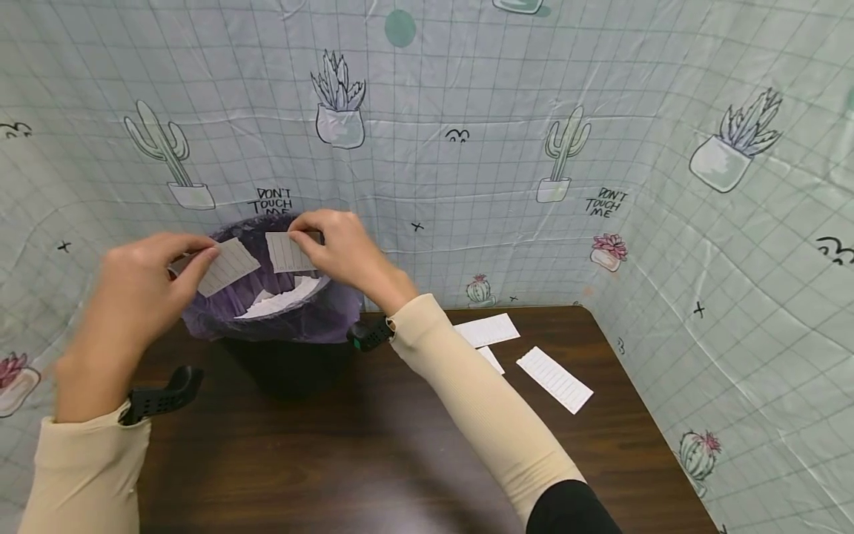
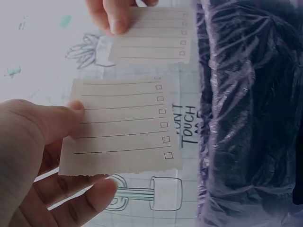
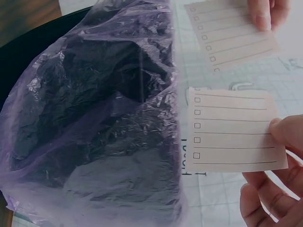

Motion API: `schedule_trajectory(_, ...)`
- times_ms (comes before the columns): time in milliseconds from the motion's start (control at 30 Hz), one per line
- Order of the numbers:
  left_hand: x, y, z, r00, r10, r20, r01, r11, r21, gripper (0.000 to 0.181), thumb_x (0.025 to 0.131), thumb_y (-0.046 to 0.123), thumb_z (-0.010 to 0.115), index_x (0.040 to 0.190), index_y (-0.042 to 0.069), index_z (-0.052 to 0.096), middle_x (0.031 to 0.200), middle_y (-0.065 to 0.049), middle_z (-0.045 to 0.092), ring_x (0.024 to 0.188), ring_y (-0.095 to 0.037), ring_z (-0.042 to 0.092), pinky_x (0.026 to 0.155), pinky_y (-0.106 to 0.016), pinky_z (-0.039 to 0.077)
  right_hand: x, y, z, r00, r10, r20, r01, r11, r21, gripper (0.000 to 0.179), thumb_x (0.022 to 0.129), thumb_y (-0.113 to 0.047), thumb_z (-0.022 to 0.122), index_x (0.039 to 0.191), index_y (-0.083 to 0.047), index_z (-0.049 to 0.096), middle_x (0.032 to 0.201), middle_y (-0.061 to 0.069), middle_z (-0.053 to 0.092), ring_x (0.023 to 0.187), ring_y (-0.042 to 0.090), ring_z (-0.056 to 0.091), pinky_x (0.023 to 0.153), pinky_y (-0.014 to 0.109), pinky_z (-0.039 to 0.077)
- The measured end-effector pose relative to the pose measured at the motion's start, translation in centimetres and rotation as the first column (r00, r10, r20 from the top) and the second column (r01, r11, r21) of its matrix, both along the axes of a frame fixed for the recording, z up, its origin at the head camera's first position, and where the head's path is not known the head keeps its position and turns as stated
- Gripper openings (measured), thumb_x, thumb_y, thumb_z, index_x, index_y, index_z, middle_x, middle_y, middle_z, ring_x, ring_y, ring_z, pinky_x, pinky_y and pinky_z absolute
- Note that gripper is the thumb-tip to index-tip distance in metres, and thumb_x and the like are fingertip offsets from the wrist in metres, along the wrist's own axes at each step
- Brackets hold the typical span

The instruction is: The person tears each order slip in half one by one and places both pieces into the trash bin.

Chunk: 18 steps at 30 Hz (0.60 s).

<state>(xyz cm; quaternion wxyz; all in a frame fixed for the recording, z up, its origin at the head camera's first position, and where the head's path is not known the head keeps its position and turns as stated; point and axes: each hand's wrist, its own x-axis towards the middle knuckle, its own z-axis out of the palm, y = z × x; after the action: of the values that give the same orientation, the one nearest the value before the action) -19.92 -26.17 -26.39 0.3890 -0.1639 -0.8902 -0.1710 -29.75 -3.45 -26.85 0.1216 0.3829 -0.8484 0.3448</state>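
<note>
Over the bin's left side, my left hand (image 1: 150, 278) pinches a torn piece of lined paper (image 1: 230, 268) between thumb and fingers. My right hand (image 1: 347, 248) pinches another piece of lined paper (image 1: 287, 252) above the bin's far right part. The two pieces hang apart from each other. Each has printed lines with small checkboxes, and the left piece (image 2: 120, 127) shows a ragged torn edge in the left wrist view. Below them stands a black trash bin (image 1: 287, 367) lined with a purple plastic bag (image 1: 333, 315). White paper scraps (image 1: 283, 298) lie inside the bag.
On the brown wooden table (image 1: 320, 460), a lined paper strip (image 1: 555, 378) lies to the right. Another white strip (image 1: 490, 330) and a smaller piece (image 1: 492, 359) lie beside it, partly behind my right sleeve. A cactus-print cloth (image 1: 427, 163) hangs behind and at both sides.
</note>
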Motion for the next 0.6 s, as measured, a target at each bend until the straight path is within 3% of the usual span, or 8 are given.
schedule_trajectory(67,-0.2,0.0,-0.2,1.000,-0.004,0.006,0.004,1.000,-0.003,0.012,0.091,0.003,0.074,0.101,-0.003,0.076,0.096,-0.025,0.076,0.079,-0.041,0.070,0.072,-0.042,0.043,-0.1,-0.1,-0.1,1.000,0.001,0.010,-0.001,1.000,0.009,0.024,0.106,-0.020,0.059,0.117,-0.007,0.076,0.117,0.005,0.075,0.098,0.012,0.067,0.087,0.017,0.048)
schedule_trajectory(300,-0.3,-0.3,-0.6,1.000,-0.012,0.029,0.013,1.000,-0.012,0.011,0.091,0.002,0.074,0.100,-0.004,0.076,0.096,-0.025,0.076,0.080,-0.042,0.071,0.072,-0.044,0.047,-0.4,-0.6,-0.6,1.000,0.004,0.018,-0.004,1.000,-0.018,0.023,0.106,-0.019,0.058,0.116,-0.007,0.076,0.114,0.005,0.076,0.092,0.011,0.066,0.082,0.017,0.048)
schedule_trajectory(400,-0.4,-0.3,-0.6,0.999,-0.015,0.040,0.015,1.000,-0.009,0.010,0.092,0.001,0.073,0.100,-0.004,0.075,0.096,-0.026,0.075,0.081,-0.042,0.071,0.073,-0.054,0.049,-0.6,-0.8,-0.6,1.000,0.000,0.004,0.000,1.000,-0.014,0.023,0.106,-0.019,0.058,0.115,-0.007,0.076,0.113,0.004,0.076,0.094,0.010,0.067,0.084,0.018,0.049)
schedule_trajectory(600,-0.4,-0.3,-0.4,0.997,-0.015,0.073,0.016,1.000,-0.015,0.011,0.092,0.002,0.072,0.101,-0.004,0.075,0.097,-0.027,0.075,0.082,-0.044,0.070,0.073,-0.057,0.050,-0.9,-1.3,-0.2,0.999,0.014,0.029,-0.016,0.999,0.042,0.024,0.107,-0.021,0.057,0.117,-0.008,0.075,0.115,0.003,0.076,0.100,0.010,0.069,0.088,0.017,0.050)
